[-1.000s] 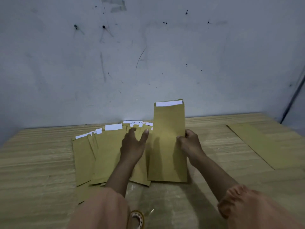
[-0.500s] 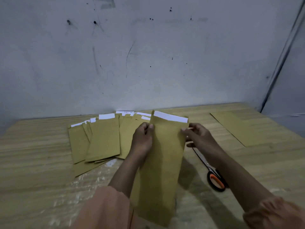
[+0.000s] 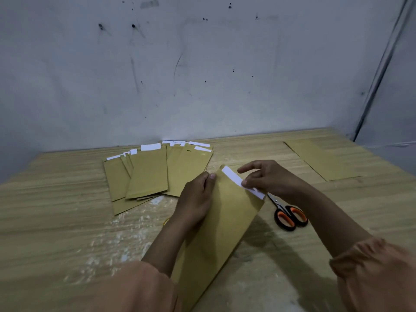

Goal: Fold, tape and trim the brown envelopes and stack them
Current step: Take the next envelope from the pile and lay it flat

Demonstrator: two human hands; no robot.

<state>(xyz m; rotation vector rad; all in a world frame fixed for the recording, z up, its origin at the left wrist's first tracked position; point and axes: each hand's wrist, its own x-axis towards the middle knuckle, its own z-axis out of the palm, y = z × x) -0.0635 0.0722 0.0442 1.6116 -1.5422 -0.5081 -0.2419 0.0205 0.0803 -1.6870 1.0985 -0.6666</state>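
The brown envelope (image 3: 216, 233) is held above the wooden table (image 3: 56, 221), its long axis running from the near lower edge of the view up and away to its far end. Across that far end lies a white strip (image 3: 242, 185), slanting from upper left down to lower right. The left top corner of the envelope is gripped by the left hand (image 3: 195, 199), fingers curled round the edge, thumb on the face. The white strip is pinched near its middle by the thumb and a finger of the right hand (image 3: 270, 179), while the forefinger is stretched out above it. The strip's lower right end is thus nearest the right hand, and any peeling or folding across the short axis is judged to fall to that hand, with the left steadying.

Beyond the envelope and to its left, a fanned group of envelopes (image 3: 155, 172) is laid flat. Just right of the envelope, scissors (image 3: 288, 213) with orange-lined handles are seen on the table. Farther right, well apart, a single flat brown sheet (image 3: 319, 159) is laid.
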